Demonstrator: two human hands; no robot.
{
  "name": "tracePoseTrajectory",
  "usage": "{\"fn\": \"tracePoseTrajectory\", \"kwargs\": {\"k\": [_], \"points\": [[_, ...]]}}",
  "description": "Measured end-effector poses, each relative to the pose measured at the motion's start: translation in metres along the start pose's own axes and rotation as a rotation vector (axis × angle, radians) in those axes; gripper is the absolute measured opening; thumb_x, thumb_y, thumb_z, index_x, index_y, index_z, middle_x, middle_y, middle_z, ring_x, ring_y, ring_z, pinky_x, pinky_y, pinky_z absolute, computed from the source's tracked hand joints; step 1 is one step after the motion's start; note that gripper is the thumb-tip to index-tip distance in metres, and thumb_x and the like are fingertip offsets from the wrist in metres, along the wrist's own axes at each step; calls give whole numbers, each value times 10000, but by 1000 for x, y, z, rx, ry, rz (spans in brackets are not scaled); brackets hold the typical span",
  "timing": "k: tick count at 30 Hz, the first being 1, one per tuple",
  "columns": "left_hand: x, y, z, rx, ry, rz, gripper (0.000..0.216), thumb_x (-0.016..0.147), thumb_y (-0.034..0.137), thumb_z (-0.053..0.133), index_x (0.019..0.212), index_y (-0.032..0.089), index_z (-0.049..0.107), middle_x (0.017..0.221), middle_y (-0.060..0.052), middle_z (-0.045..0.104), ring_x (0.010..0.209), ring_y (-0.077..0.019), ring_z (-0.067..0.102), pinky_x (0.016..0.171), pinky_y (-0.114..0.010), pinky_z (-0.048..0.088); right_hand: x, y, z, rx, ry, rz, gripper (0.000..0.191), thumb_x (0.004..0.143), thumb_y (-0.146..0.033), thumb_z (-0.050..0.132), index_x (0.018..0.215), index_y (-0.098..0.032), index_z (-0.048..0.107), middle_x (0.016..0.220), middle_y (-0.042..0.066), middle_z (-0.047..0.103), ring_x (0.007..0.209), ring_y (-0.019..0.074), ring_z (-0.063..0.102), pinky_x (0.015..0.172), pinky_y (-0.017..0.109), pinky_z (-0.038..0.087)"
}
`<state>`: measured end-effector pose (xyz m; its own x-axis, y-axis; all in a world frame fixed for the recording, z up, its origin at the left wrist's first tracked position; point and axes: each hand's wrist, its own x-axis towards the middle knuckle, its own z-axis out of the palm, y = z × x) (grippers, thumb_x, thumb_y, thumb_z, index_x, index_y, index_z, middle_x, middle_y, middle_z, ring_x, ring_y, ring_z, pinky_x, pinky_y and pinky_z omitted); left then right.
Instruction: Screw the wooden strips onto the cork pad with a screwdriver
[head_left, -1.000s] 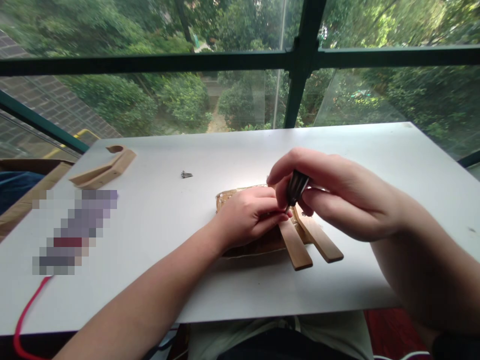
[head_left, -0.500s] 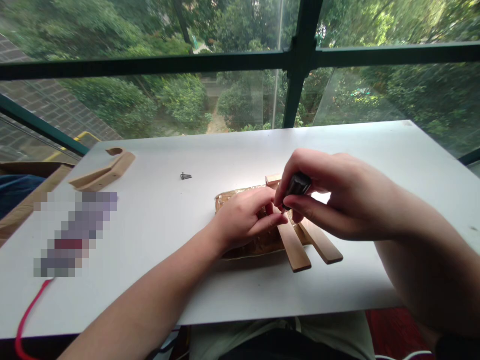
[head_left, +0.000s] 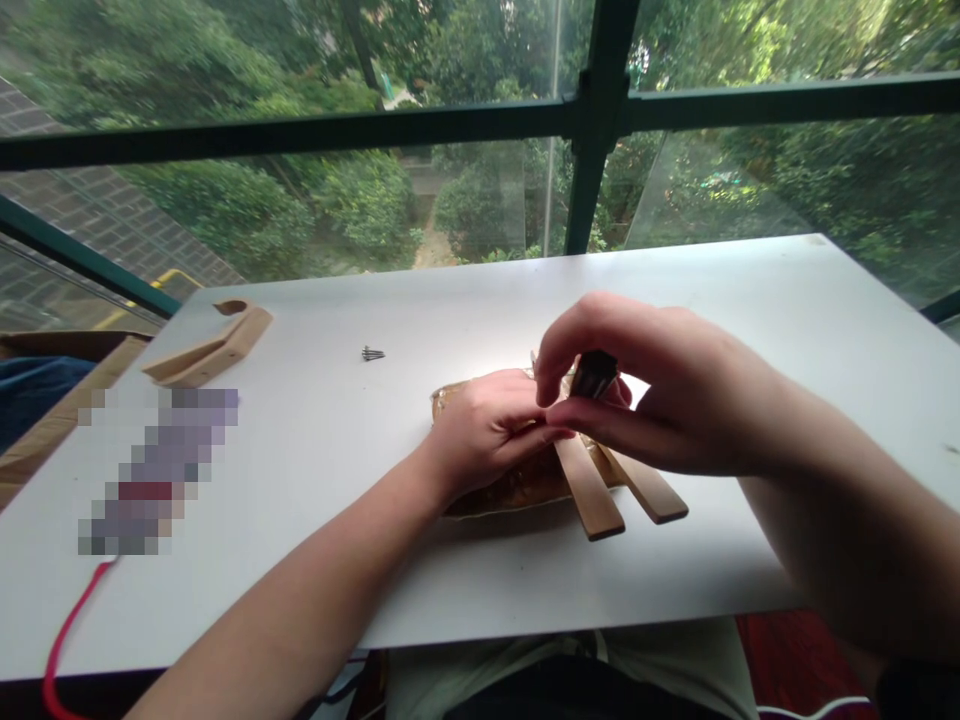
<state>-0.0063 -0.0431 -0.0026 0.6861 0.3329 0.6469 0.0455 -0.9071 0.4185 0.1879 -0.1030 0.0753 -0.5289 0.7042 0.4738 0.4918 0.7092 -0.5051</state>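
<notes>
My right hand (head_left: 637, 385) is closed around the black handle of a screwdriver (head_left: 596, 372), its end tilted up toward me. The screwdriver's tip is hidden behind my fingers. Just left of it, my left hand (head_left: 495, 430) has thumb and fingers pinched together over the near wooden slat (head_left: 589, 490); whatever they hold is hidden. A second wooden slat (head_left: 652, 487) lies beside the first, spread at a slight angle. Both rest across a shiny brown wrapped packet (head_left: 495, 497), partly covered by my left hand.
Several small screws (head_left: 373, 353) lie in a cluster on the white table (head_left: 315, 400). A wooden hook-shaped piece (head_left: 217, 350) is at the far left, above a blurred-out object (head_left: 161, 470) with a red cord (head_left: 71, 625). A cardboard box (head_left: 97, 370) stands beyond the left edge.
My right hand has turned slightly around the screwdriver, with its fingers shifted left and the handle more end-on to me. My left hand stays at nearly the same spot.
</notes>
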Motion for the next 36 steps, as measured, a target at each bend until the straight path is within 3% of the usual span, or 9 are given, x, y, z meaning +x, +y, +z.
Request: {"fn": "tracePoseTrajectory", "kwargs": {"k": [4,11,21,26,32,36], "points": [[2,0,-2,12,-5,19,180,917,279,609,774,181,658,708,10,685,675,-111,595,650,-223,480,0,-3,-2,39,-38,-31,119,898,-172,551,1013,-184,579,800,-20,614,636,82,510,577,224,405],[2,1,-1,-65,-32,2,142,909,261,631,815,175,695,801,-5,737,755,-114,654,710,-216,501,-3,-9,-13,67,-164,46,398,812,-30,456,1181,-165,524,911,17,644,753,121,577,653,254,451],[0,0,1,-36,-47,-5,106,903,210,637,861,175,729,822,-7,746,746,-99,644,727,-204,499,-4,0,-6,108,-84,107,154,901,-143,522,1046,-194,513,870,-11,620,667,88,564,569,224,413],[0,2,0,-28,-87,-33,126,920,210,609,888,171,725,856,-25,746,752,-108,655,736,-228,501,-3,4,1,134,1,137,140,898,-188,568,998,-214,473,864,-24,617,657,81,549,536,216,394],[0,1,1,-14,-76,-18,176,936,264,582,833,157,677,815,-37,718,741,-124,642,723,-253,503,-3,3,2,57,1,138,105,898,-198,577,966,-205,498,804,-20,583,642,91,505,524,234,373],[-1,0,2,22,-49,-46,171,904,322,635,902,152,649,824,-42,706,754,-134,635,700,-252,499,-1,2,2,3,2,122,81,902,-207,580,938,-203,508,763,-23,558,631,92,480,529,237,361]]}}
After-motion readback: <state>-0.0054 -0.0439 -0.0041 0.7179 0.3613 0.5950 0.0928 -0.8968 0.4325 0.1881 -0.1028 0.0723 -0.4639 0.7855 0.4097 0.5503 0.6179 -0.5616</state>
